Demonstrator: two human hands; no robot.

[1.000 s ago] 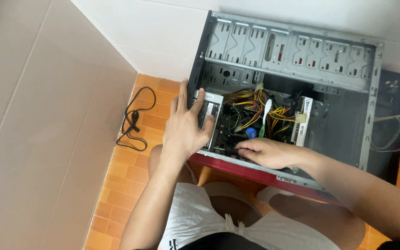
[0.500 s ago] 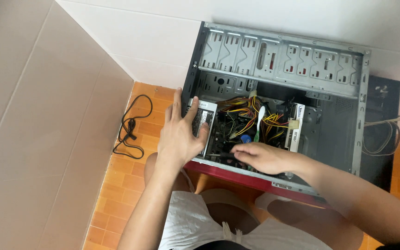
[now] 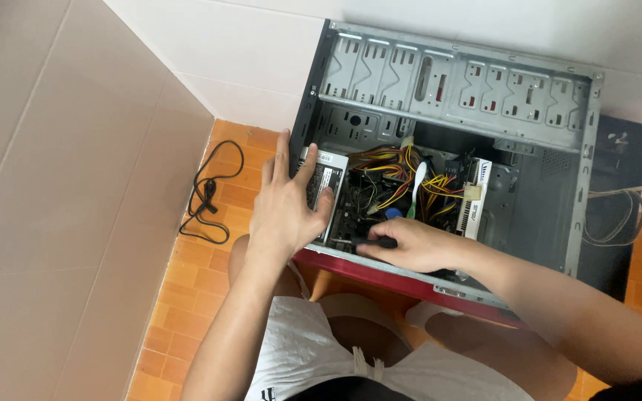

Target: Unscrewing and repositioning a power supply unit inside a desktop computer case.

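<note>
Down on the orange tile floor (image 3: 187, 297), open computer case (image 3: 544, 215) lying on its side against the white wall. Left hand (image 3: 287, 208) spread flat, fingers apart, pressed on the grey power supply (image 3: 326, 182) at the case's left end; holding nothing. Right hand (image 3: 414, 245) reaching in over the red front edge, grip closed around a black screwdriver (image 3: 373, 243), shaft pointing left toward the power supply's lower corner. Yellow, red and black wires (image 3: 395, 178) bundled in the middle of the case, just above the right hand, with a white cable running down through them. Empty metal drive bays (image 3: 440, 78) along the far side. Black cord (image 3: 209, 197) coiled on the floor left of the case, well apart from both hands. Bare knees and white shorts below.
</note>
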